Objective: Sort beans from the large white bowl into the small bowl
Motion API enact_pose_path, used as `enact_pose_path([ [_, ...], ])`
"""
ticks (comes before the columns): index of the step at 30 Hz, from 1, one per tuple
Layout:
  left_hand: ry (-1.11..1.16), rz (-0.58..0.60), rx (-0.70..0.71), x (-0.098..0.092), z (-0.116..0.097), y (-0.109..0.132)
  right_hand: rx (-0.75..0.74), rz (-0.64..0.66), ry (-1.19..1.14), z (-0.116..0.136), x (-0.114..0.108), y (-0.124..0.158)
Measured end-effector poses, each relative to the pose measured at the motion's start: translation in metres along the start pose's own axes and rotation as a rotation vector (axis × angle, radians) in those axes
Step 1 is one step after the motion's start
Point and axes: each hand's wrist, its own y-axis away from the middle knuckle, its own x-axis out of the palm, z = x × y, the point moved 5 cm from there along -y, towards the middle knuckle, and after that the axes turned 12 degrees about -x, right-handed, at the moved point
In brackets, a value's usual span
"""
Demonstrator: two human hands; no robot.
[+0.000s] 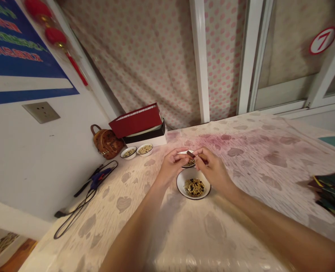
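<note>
My right hand (213,168) is closed in a pinch on a short reddish-brown strip (190,153), whose exact kind I cannot make out. Facing it, my left hand (171,164) has its thumb and fingers closed close to the strip's other end; whatever lies between those fingertips is too small to name. Both hands hover over a small white bowl (189,165) of mixed beans, which they partly hide. Nearer to me stands a larger white bowl (179,184) with a dark rim, holding yellowish and black beans (194,187).
Two small bowls of beans, one (128,152) beside another (145,149), stand by a red-and-white box (140,126) and a brown mini backpack (107,142). A blue glue gun (99,178) with its cord lies left. Dark green folded items (333,192) lie right on the patterned tablecloth (213,226).
</note>
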Motion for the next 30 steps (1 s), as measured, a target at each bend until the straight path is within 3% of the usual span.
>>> enact_pose_path([
  [7, 0.014, 0.036, 0.023, 0.001, -0.001, 0.000, -0.013, 0.022, 0.056, 0.001, 0.000, 0.001],
  [16, -0.018, -0.046, 0.047, -0.009, 0.001, -0.006, -0.005, -0.006, 0.083, 0.003, -0.003, -0.001],
  [19, -0.162, -0.037, 0.035, -0.014, 0.000, -0.006, -0.002, -0.118, 0.075, 0.003, -0.010, -0.003],
  [24, -0.597, 0.140, -0.080, 0.000, 0.005, 0.007, 0.033, -0.251, -0.013, -0.004, -0.021, -0.007],
  [27, -0.751, 0.100, -0.029, 0.004, 0.004, 0.006, 0.046, -0.273, -0.064, -0.008, -0.022, -0.009],
  [30, -0.825, -0.039, 0.053, -0.001, 0.001, -0.013, 0.044, -0.268, -0.087, -0.009, -0.022, -0.009],
])
